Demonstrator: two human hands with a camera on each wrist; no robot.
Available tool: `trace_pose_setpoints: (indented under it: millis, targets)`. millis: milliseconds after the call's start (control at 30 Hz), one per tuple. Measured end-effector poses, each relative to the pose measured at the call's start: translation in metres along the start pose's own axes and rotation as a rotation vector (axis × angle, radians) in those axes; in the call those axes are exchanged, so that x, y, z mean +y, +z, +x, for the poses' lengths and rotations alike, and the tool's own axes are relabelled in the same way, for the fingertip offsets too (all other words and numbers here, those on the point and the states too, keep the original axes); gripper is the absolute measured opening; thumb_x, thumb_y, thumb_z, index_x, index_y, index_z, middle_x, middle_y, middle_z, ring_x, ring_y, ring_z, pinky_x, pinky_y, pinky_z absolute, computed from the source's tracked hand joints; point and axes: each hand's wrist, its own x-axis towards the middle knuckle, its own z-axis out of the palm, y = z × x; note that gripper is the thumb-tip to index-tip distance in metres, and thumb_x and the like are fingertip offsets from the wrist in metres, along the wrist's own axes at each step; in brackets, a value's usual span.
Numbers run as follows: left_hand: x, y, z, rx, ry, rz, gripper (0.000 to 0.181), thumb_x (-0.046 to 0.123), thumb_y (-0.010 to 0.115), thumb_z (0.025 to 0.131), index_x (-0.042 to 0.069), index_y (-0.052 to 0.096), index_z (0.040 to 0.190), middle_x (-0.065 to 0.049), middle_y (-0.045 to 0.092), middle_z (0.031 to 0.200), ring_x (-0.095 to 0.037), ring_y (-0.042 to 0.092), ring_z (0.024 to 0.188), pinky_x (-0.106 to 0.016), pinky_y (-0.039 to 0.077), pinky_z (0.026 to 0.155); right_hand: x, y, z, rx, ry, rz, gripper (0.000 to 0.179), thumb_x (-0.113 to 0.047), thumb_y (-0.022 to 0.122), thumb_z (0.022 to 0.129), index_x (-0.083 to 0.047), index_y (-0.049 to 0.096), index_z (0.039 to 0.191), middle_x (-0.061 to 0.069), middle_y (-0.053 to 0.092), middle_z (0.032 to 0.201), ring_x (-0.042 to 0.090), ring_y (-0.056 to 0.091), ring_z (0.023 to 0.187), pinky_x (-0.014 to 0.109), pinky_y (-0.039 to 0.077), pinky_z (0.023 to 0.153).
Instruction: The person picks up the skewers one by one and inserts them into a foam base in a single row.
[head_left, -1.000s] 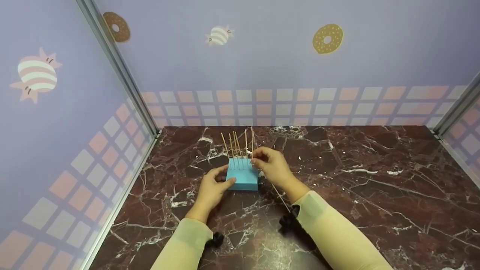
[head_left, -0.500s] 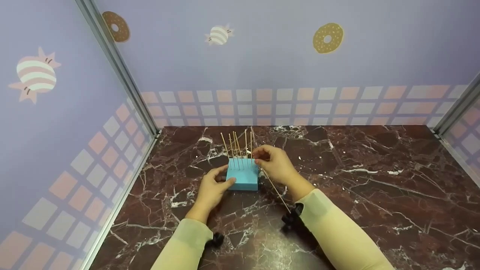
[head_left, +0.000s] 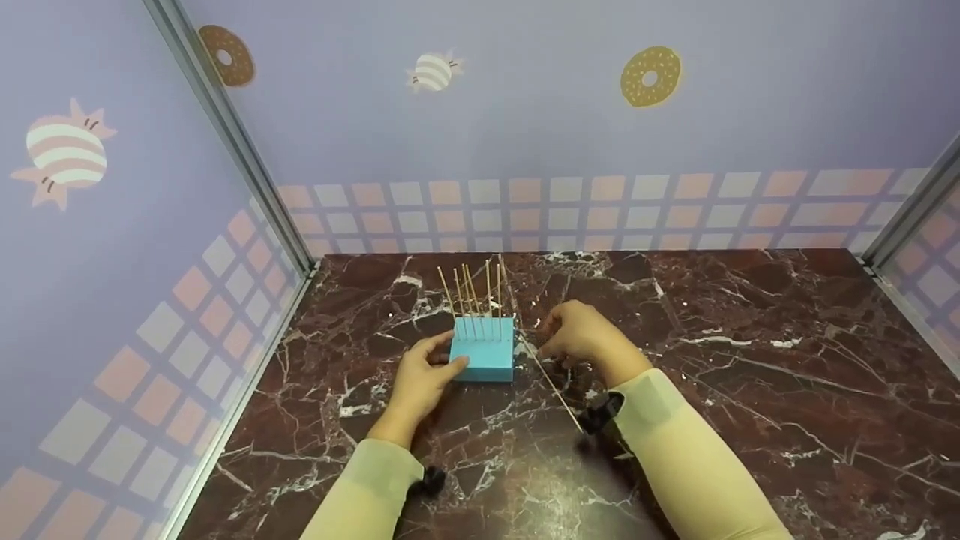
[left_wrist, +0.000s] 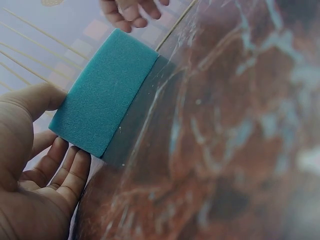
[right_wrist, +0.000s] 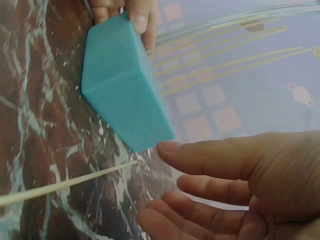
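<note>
A light blue foam block [head_left: 482, 354] lies on the table with several thin wooden sticks [head_left: 488, 289] standing in its top, one of them leaning left. My left hand [head_left: 421, 379] holds the block by its left side, thumb over the near corner and fingers along the side, as the left wrist view shows. To the right, my right hand [head_left: 589, 337] hovers with thumb and fingers apart and nothing between them. Beneath it a loose wooden stick [head_left: 553, 386] lies slantwise on the table, its far end near the block [right_wrist: 122, 85].
The dark red marbled tabletop [head_left: 720, 420] ends at a purple back wall [head_left: 540, 135] with printed tiles. A side wall [head_left: 135, 247] with a metal corner post stands at the left. Black wrist cameras [head_left: 600, 412] hang under both sleeves.
My right hand has let go of the rightmost standing stick and moved right and closer, over the loose stick. The left hand keeps its hold on the foam block.
</note>
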Motion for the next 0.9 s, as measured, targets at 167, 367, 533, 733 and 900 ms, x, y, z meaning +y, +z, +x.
trace_pose_setpoints:
  millis: [167, 367, 533, 733, 900]
  targets:
    - [-0.001, 0.001, 0.0, -0.006, 0.002, -0.008, 0.059, 0.023, 0.085, 0.105, 0.012, 0.065, 0.159, -0.016, 0.066, 0.148, -0.029, 0.072, 0.121, -0.037, 0.062, 0.091, 0.001, 0.004, -0.002, -0.063, 0.024, -0.088, 0.035, -0.01, 0.101, 0.08, 0.002, 0.077, 0.101, 0.012, 0.078, 0.087, 0.023, 0.078, 0.067, 0.037, 0.068, 0.065]
    - [0.0, 0.003, 0.001, -0.013, 0.018, -0.02, 0.06, 0.024, 0.086, 0.104, 0.011, 0.066, 0.159, -0.018, 0.066, 0.147, -0.029, 0.072, 0.122, -0.037, 0.062, 0.091, 0.0, 0.014, -0.002, -0.032, 0.024, -0.238, 0.031, -0.014, 0.104, 0.077, -0.007, 0.077, 0.088, 0.009, 0.08, 0.084, 0.022, 0.078, 0.066, 0.035, 0.063, 0.063]
    - [0.0, 0.001, 0.001, -0.004, 0.012, -0.009, 0.059, 0.023, 0.086, 0.104, 0.01, 0.066, 0.158, -0.018, 0.068, 0.145, -0.029, 0.073, 0.12, -0.037, 0.063, 0.09, -0.002, 0.021, -0.002, -0.014, 0.02, -0.282, 0.026, -0.011, 0.102, 0.077, -0.009, 0.077, 0.083, 0.007, 0.08, 0.078, 0.02, 0.076, 0.064, 0.037, 0.064, 0.064]
    - [0.0, 0.0, 0.003, -0.008, 0.018, -0.01, 0.06, 0.024, 0.086, 0.104, 0.009, 0.066, 0.158, -0.018, 0.068, 0.147, -0.03, 0.072, 0.123, -0.037, 0.063, 0.091, -0.003, 0.023, -0.001, 0.026, 0.017, -0.297, 0.025, -0.008, 0.103, 0.075, -0.009, 0.078, 0.08, 0.006, 0.079, 0.074, 0.019, 0.074, 0.061, 0.037, 0.064, 0.064]
    - [-0.001, 0.0, 0.003, -0.005, 0.009, -0.028, 0.06, 0.023, 0.086, 0.104, 0.008, 0.066, 0.158, -0.019, 0.067, 0.147, -0.031, 0.073, 0.123, -0.036, 0.063, 0.091, -0.001, 0.023, 0.0, 0.044, 0.002, -0.31, 0.024, -0.01, 0.103, 0.075, -0.011, 0.079, 0.076, 0.003, 0.079, 0.072, 0.017, 0.072, 0.06, 0.038, 0.064, 0.067]
